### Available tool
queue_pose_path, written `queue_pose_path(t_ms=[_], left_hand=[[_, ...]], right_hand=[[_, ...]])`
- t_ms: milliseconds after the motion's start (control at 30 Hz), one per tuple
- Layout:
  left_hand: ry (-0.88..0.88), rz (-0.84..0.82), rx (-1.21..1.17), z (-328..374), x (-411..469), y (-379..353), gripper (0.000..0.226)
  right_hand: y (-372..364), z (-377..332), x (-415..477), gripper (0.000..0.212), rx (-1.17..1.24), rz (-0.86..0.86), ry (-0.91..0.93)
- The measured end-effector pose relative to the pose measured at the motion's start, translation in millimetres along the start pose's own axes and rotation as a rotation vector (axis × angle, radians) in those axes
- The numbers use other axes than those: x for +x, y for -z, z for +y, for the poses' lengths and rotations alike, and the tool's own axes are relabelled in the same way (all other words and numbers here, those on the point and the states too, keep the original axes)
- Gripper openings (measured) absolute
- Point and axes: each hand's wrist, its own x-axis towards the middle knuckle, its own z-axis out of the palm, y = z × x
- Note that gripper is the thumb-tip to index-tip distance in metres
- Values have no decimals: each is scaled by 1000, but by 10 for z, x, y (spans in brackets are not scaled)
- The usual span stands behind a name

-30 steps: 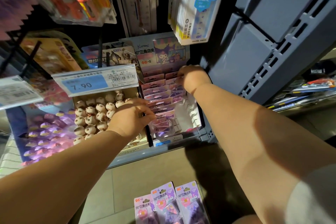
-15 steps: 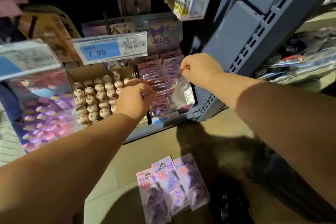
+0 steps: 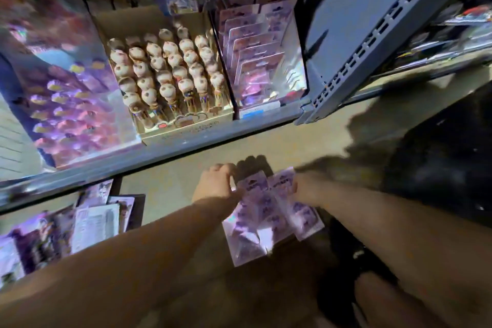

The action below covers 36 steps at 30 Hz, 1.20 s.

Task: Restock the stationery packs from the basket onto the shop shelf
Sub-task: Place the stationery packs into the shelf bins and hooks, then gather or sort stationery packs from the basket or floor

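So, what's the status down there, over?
Left hand and right hand at the purple blister-card packs below the grey shelf; grip blurred. Nothing blocks them.

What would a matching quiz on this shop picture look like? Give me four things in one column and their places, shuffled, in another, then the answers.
Things
1. box of round-topped pens
2. standing row of packs
3. loose purple packs
4. left hand

Places
A. lying low down, in front of the shelf and below its edge
B. at the left edge of the loose purple packs
C. on the shelf, left of the black divider
D. in the shelf slot right of the black divider

Pairs: 1-C, 2-D, 3-A, 4-B
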Motion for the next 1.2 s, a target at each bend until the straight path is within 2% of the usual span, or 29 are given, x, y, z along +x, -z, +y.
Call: queue_pose_path(t_ms=[67, 100, 200, 267, 467, 733, 933, 1067, 1133, 1200], left_hand=[[110, -128, 1, -78, -135, -124, 40], [127, -176, 11, -108, -195, -152, 40], [60, -281, 97, -204, -317, -261, 43], [33, -348, 144, -199, -365, -268, 46], [157, -361, 19, -299, -435, -313, 46], [204, -422, -59, -357, -438, -431, 44], [206, -503, -53, -387, -437, -499, 57], [221, -497, -94, -369, -416, -514, 55], [228, -452, -155, -337, -404, -489, 49], [233, -405, -308, -296, -397, -459, 37]], right_hand=[[-304, 57, 131, 27, 127, 94, -96], [-424, 86, 149, 36, 177, 188, -121], [-729, 147, 130, 70, 293, 302, -229], [-826, 168, 141, 76, 342, 326, -276], [-881, 210, 149, 68, 395, 354, -300], [-955, 236, 146, 66, 311, 402, -306], [-1101, 215, 69, 60, 319, 503, -249], [-1049, 138, -67, 47, 500, 634, -209], [-985, 38, -143, 50, 695, 730, -153], [-929, -129, -186, 58, 838, 755, -26]])
